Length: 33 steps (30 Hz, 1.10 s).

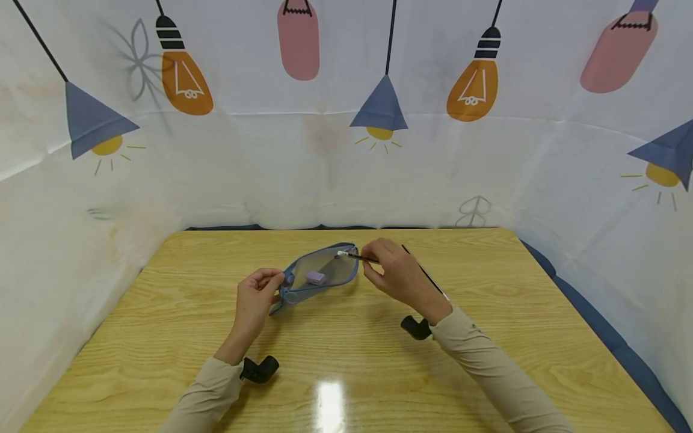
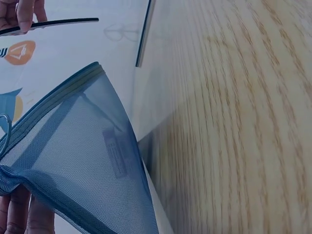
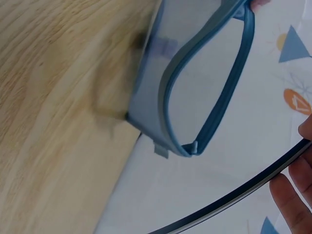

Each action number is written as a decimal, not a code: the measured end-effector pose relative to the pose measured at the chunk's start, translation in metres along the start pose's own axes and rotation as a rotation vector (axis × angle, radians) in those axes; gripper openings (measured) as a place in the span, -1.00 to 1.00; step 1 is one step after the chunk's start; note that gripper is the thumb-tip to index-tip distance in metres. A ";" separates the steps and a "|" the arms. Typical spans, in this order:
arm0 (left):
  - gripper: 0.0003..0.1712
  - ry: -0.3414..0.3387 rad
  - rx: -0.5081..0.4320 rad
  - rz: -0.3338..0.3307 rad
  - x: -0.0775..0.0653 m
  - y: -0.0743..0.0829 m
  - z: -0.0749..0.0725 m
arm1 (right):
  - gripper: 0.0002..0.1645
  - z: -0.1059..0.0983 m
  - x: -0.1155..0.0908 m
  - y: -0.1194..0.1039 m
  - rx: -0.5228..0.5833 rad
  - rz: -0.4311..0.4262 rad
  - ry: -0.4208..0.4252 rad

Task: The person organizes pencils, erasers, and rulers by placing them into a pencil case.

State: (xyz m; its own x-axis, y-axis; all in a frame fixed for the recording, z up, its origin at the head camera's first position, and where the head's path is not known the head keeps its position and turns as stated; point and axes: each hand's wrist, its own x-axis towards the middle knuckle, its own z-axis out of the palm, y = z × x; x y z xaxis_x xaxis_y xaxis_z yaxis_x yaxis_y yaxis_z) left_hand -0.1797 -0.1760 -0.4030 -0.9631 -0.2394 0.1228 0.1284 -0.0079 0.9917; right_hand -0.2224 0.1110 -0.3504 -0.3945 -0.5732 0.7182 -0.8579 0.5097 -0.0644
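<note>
A blue mesh zip pouch [image 1: 325,264] is gripped at its near left corner by my left hand [image 1: 257,300]. Its mouth gapes wide in the right wrist view, framed by the blue zip edge [image 3: 229,92]. Through the mesh shows a small purple block [image 1: 316,278], like an eraser. Between thumb and fingers my right hand [image 1: 400,273] pinches a thin dark pencil-like stick [image 1: 360,257] with a whitish end. That end overlaps the pouch's far right side in the head view; whether it is inside, I cannot tell. Another thin dark stick [image 1: 425,272] appears beside the right hand.
A wood-grain table [image 1: 335,343] lies under both hands. White cloth [image 1: 260,162] printed with lamps and bulbs hangs behind it and at the sides. Black curved mounts [image 1: 260,369] sit at both wrists.
</note>
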 end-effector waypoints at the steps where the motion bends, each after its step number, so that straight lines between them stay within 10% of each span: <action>1: -0.82 -0.002 0.001 0.002 0.000 0.001 0.000 | -0.76 -0.001 0.001 -0.001 0.008 -0.007 -0.003; 33: -0.85 -0.013 -0.009 0.000 -0.008 0.001 0.008 | -0.70 0.011 0.021 -0.020 0.253 -0.165 0.009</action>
State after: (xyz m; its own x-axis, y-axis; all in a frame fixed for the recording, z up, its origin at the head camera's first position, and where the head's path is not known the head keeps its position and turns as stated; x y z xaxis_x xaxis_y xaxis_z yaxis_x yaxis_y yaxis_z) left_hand -0.1738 -0.1660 -0.4029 -0.9662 -0.2263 0.1232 0.1304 -0.0172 0.9913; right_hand -0.2170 0.0816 -0.3421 -0.2412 -0.6287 0.7393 -0.9654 0.2334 -0.1165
